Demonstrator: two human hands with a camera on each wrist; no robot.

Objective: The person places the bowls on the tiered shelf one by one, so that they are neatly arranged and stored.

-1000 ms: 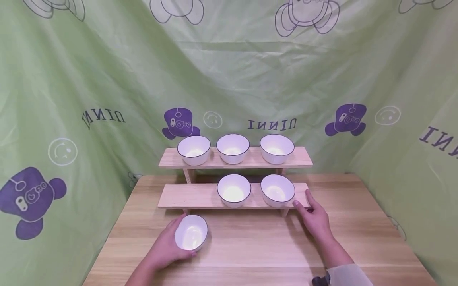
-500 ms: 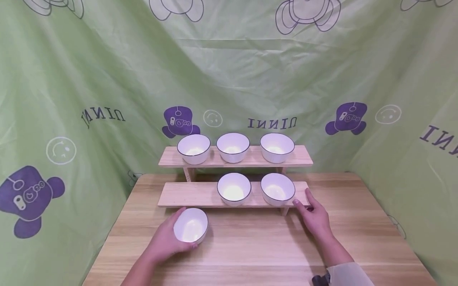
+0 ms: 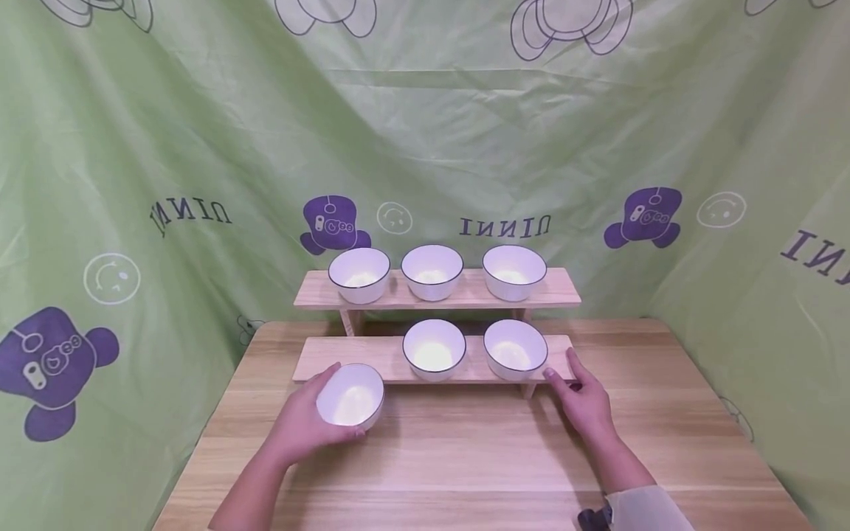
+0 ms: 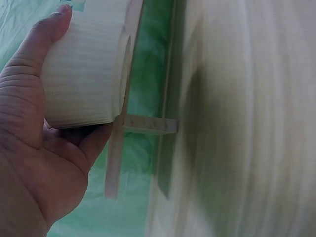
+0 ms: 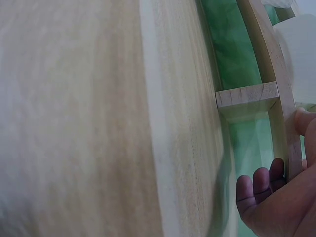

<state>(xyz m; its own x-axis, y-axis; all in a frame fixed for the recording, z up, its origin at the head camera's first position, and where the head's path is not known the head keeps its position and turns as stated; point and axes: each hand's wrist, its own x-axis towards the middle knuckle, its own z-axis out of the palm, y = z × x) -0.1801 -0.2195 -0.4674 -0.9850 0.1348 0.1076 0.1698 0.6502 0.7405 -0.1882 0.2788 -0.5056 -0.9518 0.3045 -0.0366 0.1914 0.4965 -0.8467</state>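
My left hand [image 3: 307, 420] grips a white bowl [image 3: 352, 398] with a dark rim, thumb on the near side and fingers round its left. The bowl is raised off the table, in front of the lower tier's left end. In the left wrist view, the bowl's ribbed-looking side [image 4: 84, 69] sits close to the shelf edge. My right hand [image 3: 586, 405] holds the right end of the wooden two-tier shelf [image 3: 358, 356]. In the right wrist view, its thumb [image 5: 302, 121] lies against the board and several fingers curl beneath. Two bowls, a middle one [image 3: 434, 352] and a right one [image 3: 515, 351], stand on the lower tier.
On the upper tier [image 3: 312, 291] stand three similar bowls, at the left [image 3: 359, 276], middle [image 3: 432, 274] and right [image 3: 514, 274]. Green printed cloth [image 3: 425, 147] hangs behind and beside the wooden table [image 3: 465, 464]. A dark object [image 3: 594, 518] sits by the right sleeve.
My left hand has raised the bowl and moved it away from me, from before the shelf up to the lower tier's front edge. The right hand stays at the shelf end.
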